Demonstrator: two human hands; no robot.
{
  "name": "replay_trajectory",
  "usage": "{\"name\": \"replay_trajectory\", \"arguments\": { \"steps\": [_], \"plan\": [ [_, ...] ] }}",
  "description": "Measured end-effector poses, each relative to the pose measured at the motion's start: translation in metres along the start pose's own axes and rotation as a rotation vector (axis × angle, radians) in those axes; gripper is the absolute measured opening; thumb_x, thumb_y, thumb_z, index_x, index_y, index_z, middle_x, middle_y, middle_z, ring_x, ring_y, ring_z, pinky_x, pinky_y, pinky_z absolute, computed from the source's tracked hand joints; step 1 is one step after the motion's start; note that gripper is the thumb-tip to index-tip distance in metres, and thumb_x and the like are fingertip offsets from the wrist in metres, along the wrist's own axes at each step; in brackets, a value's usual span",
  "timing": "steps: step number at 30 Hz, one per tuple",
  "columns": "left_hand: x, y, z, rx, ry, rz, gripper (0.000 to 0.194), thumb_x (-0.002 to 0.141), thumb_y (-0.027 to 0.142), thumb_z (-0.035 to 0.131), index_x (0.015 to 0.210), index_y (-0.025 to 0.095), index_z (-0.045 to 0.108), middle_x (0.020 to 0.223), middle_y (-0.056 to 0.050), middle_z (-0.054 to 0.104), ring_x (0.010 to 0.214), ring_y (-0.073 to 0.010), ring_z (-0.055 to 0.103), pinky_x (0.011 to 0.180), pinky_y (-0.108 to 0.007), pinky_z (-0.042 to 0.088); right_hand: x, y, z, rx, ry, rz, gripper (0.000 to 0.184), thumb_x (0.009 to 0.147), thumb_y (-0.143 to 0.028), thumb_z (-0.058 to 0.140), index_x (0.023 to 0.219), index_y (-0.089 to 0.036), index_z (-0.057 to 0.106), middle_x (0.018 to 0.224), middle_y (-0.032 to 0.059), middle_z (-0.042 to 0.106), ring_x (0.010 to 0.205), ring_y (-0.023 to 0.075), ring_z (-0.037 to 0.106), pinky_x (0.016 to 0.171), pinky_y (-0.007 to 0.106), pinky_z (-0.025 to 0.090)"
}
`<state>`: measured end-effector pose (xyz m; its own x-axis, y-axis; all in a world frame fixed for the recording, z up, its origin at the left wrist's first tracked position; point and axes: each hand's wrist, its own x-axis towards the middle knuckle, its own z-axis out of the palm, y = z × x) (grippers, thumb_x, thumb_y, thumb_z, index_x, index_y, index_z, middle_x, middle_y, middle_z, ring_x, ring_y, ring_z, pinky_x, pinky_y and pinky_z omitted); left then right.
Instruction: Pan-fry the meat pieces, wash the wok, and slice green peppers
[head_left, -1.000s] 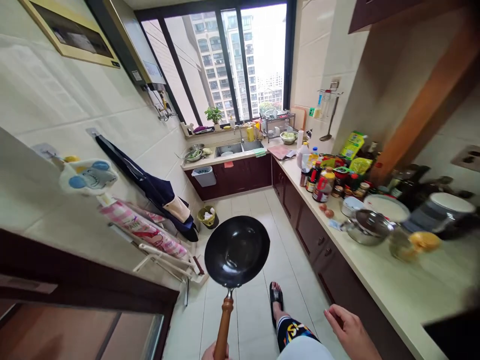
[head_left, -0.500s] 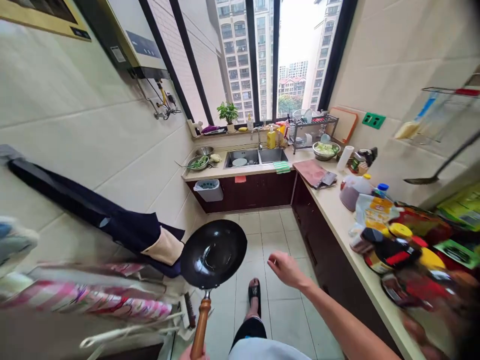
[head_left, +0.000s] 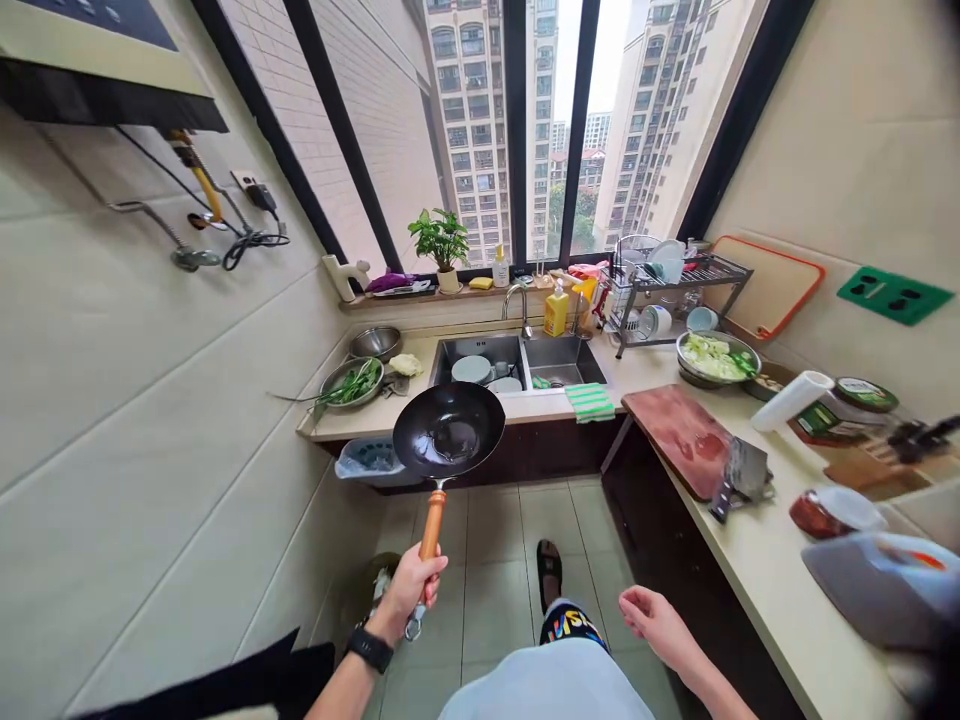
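My left hand (head_left: 415,582) is wrapped round the wooden handle of a black wok (head_left: 450,430), held out in front of me over the floor. The wok's inside faces up and shows only a wet-looking shine. Beyond its rim lies the double sink (head_left: 480,352), with white dishes (head_left: 471,369) in its left basin. My right hand (head_left: 651,618) hangs at my side near the right counter's front, fingers curled loosely together, with nothing visible in them.
On the right counter (head_left: 780,590) are a cutting board (head_left: 679,435), a cleaver (head_left: 742,475) and a bowl of cut vegetables (head_left: 716,358). A bowl of greens (head_left: 352,383) stands left of the sink. A bin (head_left: 371,458) hangs below it, and a dish rack (head_left: 682,285) stands behind.
I have moved forward into the kitchen, so the sink and window are closer. The wok stays in my left hand and now overlaps the sink's front edge. My right hand has swung back.
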<state>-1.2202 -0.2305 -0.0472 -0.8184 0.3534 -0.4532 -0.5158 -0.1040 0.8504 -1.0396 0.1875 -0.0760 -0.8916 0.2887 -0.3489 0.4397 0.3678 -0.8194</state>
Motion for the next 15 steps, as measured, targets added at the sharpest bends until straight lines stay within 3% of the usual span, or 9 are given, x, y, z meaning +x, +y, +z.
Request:
{"name": "replay_trajectory", "arguments": {
  "steps": [2,4,8,12,15],
  "plan": [
    [0.065,0.028,0.008,-0.005,0.007,0.010,0.053,0.060,0.047,0.082,0.082,0.023,0.040,0.050,0.014,0.040,0.033,-0.0024,0.031,0.033,-0.015,0.029,0.077,-0.017,-0.017,0.121,-0.012,0.039,0.039,0.077,-0.060,0.057,0.075,-0.021,0.064,0.072,0.0057,0.068,0.065,0.0214,0.066,0.058,0.031,0.052],
    [0.121,0.055,0.018,0.003,0.017,0.004,0.051,0.060,0.045,0.081,0.083,0.023,0.040,0.049,0.014,0.041,0.034,-0.0027,0.032,0.033,-0.015,0.029,0.161,-0.055,-0.035,0.212,-0.019,0.044,0.038,0.079,-0.056,0.061,0.081,-0.019,0.067,0.082,0.0082,0.071,0.073,0.0203,0.068,0.066,0.031,0.055],
    [0.209,0.108,0.037,0.012,0.027,-0.031,0.049,0.060,0.043,0.080,0.083,0.023,0.041,0.048,0.014,0.042,0.034,-0.0030,0.033,0.034,-0.015,0.030,0.331,-0.175,-0.060,0.413,-0.071,0.079,0.023,0.084,-0.039,0.067,0.090,-0.016,0.068,0.096,0.0112,0.072,0.085,0.0174,0.069,0.078,0.030,0.056],
    [0.277,0.147,0.041,0.016,0.011,-0.094,0.048,0.063,0.043,0.079,0.084,0.023,0.041,0.046,0.015,0.041,0.033,-0.0043,0.034,0.035,-0.016,0.031,0.485,-0.281,-0.059,0.471,-0.003,0.145,0.010,0.089,-0.023,0.065,0.084,-0.015,0.064,0.091,0.0099,0.069,0.083,0.0137,0.066,0.075,0.024,0.056],
    [0.326,0.159,0.034,0.005,-0.030,-0.142,0.048,0.065,0.044,0.079,0.086,0.023,0.042,0.046,0.015,0.041,0.033,-0.0048,0.035,0.035,-0.016,0.032,0.581,-0.326,-0.048,0.431,0.064,0.063,0.019,0.091,-0.028,0.066,0.079,-0.017,0.057,0.075,0.0038,0.062,0.071,0.0131,0.061,0.065,0.024,0.056]
  ]
}}
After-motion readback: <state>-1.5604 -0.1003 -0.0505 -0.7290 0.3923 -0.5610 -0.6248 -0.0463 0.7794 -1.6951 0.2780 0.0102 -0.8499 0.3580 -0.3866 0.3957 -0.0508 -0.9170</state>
